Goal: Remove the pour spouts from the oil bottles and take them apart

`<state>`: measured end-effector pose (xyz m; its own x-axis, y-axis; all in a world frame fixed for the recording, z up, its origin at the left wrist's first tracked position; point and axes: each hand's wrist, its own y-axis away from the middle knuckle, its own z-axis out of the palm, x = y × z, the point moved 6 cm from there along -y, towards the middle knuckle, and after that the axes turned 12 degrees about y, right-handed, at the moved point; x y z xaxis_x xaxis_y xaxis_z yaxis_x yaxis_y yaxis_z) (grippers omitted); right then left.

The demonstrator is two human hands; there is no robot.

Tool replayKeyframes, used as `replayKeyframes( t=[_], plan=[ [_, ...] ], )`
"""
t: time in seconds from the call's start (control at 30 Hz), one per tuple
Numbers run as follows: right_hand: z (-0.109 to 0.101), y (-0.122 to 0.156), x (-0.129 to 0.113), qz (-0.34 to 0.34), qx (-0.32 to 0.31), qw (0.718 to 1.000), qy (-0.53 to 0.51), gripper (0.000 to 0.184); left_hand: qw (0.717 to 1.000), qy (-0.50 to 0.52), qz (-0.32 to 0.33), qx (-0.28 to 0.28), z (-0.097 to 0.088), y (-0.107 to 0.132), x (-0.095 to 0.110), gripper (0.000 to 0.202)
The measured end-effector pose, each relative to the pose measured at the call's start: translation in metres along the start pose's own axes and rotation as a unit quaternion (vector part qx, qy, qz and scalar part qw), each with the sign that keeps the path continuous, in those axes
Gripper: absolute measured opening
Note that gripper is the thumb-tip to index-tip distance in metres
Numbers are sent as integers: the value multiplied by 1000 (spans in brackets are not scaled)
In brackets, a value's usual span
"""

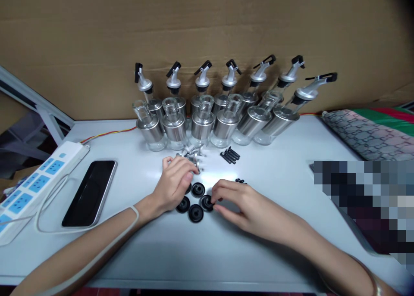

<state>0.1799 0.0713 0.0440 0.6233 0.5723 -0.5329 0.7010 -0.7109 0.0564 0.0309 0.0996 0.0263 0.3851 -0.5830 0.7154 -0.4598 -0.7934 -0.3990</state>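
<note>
My left hand (174,182) rests on the white table (258,244), its curled fingers touching a small heap of silver metal spout parts (194,154). My right hand (241,201) has fingers bent, and the fingertips pinch the edge of a black round rubber stopper (206,202). Three more black stoppers (196,213) lie between the two hands. A bunch of short black tubes (230,154) lies beyond my right hand. Several glass and steel oil bottles (202,123) stand in two rows at the back, the rear row with pourer tops.
A phone (89,192) in a metal tray lies at the left beside a white and blue power strip (35,184). A patterned cloth (365,132) lies at the right. A cardboard wall (207,29) closes the back. A blurred patch (365,201) covers the right side.
</note>
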Motion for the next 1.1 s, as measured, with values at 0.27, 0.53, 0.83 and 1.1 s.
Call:
replayKeyframes(
  t=[0.27,0.53,0.83,1.1],
  plan=[
    [2,0,0,10,-20,1000,-1,13,981,45,161,-102,13,3,22,34],
    [-3,3,-6,-15,-22,1000,-3,16,983,93,138,-71,6,2,17,39],
    [21,9,-21,-22,-182,982,-37,10,965,99,152,-190,19,1,22,53],
    [15,6,-15,4,-176,984,-20,17,968,37,132,-209,26,4,22,36]
  ],
)
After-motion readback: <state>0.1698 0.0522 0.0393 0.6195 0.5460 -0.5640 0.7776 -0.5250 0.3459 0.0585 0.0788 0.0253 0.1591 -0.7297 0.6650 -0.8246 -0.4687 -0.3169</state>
